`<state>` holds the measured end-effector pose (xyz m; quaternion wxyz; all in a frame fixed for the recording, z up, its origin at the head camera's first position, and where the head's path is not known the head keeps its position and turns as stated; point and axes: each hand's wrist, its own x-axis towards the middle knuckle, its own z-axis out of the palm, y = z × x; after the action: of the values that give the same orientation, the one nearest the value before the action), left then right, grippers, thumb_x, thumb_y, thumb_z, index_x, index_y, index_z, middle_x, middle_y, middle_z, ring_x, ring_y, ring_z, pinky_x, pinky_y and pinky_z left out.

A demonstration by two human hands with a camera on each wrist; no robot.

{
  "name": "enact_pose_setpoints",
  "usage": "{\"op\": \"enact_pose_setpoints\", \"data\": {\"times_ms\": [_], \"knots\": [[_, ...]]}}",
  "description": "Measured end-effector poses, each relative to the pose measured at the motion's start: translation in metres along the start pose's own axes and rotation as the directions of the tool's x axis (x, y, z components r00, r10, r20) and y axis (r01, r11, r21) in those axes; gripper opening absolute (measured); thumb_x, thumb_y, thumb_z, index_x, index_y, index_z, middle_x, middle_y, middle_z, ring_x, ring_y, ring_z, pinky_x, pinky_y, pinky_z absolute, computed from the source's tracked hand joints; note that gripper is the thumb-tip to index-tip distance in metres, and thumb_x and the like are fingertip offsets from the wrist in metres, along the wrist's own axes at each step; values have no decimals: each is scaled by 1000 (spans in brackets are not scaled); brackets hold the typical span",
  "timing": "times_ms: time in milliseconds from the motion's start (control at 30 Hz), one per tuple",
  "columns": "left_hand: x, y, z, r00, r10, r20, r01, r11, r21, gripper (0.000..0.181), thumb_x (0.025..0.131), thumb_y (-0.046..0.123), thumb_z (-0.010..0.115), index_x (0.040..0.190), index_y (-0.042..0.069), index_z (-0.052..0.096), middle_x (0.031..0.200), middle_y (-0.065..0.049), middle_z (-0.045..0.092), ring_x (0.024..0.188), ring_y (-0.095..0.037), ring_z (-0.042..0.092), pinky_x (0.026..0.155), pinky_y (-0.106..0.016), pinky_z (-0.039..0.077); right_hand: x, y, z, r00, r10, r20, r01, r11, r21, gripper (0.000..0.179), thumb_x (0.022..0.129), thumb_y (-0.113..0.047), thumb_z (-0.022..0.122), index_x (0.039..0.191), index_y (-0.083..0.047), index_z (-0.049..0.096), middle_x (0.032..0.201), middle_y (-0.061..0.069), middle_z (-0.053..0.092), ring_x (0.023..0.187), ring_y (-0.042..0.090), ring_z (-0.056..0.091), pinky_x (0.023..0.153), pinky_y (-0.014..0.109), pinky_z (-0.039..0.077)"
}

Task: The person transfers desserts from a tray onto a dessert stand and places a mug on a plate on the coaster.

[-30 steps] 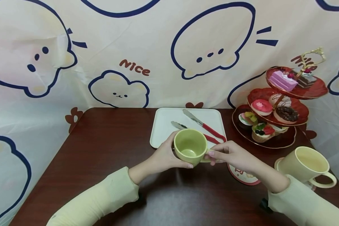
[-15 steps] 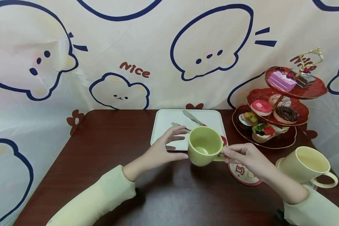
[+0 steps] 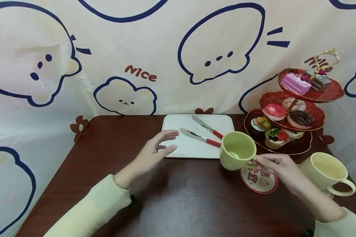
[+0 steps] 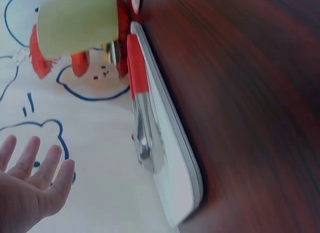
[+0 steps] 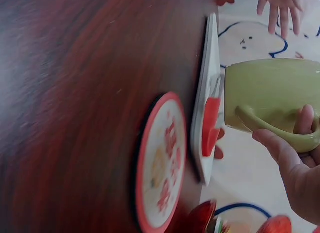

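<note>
My right hand (image 3: 280,168) pinches the handle of a green mug (image 3: 238,151), which is held above the table with its mouth tilted toward me. In the right wrist view the thumb and fingers close round the mug's handle (image 5: 272,130). Just below and right of the mug, a round coaster (image 3: 259,181) with a red rim lies partly covered by the hand. My left hand (image 3: 149,153) hangs over the table, fingers extended and nothing in them, near the left side of a white tray (image 3: 178,144). On that tray lie red-handled tongs (image 3: 203,139), their handle end hidden behind the mug.
A three-tier red stand (image 3: 329,93) with toy cakes and a donut stands at the back right. A second, pale yellow mug (image 3: 327,169) sits at the right, partly behind my right forearm. A printed cloth (image 3: 166,39) hangs behind the dark table (image 3: 190,200).
The left hand has let go of the green mug and drawn back to the left. The right hand has carried the mug rightward by its handle, toward the coaster.
</note>
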<state>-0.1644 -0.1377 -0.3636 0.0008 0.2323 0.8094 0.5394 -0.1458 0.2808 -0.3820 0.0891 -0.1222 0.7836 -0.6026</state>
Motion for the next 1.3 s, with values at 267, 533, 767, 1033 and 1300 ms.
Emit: {"op": "enact_pose_setpoints", "data": {"times_ms": [267, 533, 767, 1033, 1300], "knots": [[-8, -9, -18, 999, 22, -32, -18, 992, 123, 42, 105, 20, 59, 146, 13, 53, 144, -7, 57, 133, -25, 53, 101, -56, 46, -16, 23, -22, 999, -33, -16, 36, 982, 187, 45, 105, 6, 47, 104, -24, 79, 92, -2, 75, 88, 5, 69, 75, 22, 56], [-15, -16, -28, 999, -16, -34, 21, 988, 155, 37, 106, 21, 57, 141, 9, 58, 141, -8, 59, 131, -31, 53, 103, -57, 44, -34, 45, -39, 997, -72, -6, 71, 956, 285, 44, 105, 10, 40, 105, -11, 78, 100, 1, 76, 97, 6, 70, 80, 22, 56], [-18, -16, -40, 999, 31, -38, -17, 950, 313, 41, 105, 24, 60, 143, 10, 56, 142, -6, 58, 134, -25, 50, 109, -53, 40, -46, 54, -47, 999, -32, -36, 41, 955, 292, 38, 105, 9, 39, 99, -2, 76, 101, 1, 76, 99, 6, 70, 80, 22, 55], [-17, -18, -54, 993, 6, -121, 30, 956, 290, 41, 106, 24, 58, 144, 9, 54, 144, -7, 57, 134, -27, 50, 106, -61, 38, -54, 58, -48, 998, -36, -53, 51, 949, 311, 41, 105, 11, 38, 99, -2, 76, 102, 0, 76, 98, 5, 69, 81, 21, 55], [-20, -23, -58, 991, -12, -135, 54, 948, 314, 42, 106, 26, 58, 144, 9, 54, 144, -7, 56, 133, -26, 50, 107, -60, 38, -54, 52, -53, 999, 33, -37, -29, 993, 117, 32, 107, 3, 43, 105, 0, 75, 105, -4, 75, 95, 2, 68, 78, 20, 55]]}}
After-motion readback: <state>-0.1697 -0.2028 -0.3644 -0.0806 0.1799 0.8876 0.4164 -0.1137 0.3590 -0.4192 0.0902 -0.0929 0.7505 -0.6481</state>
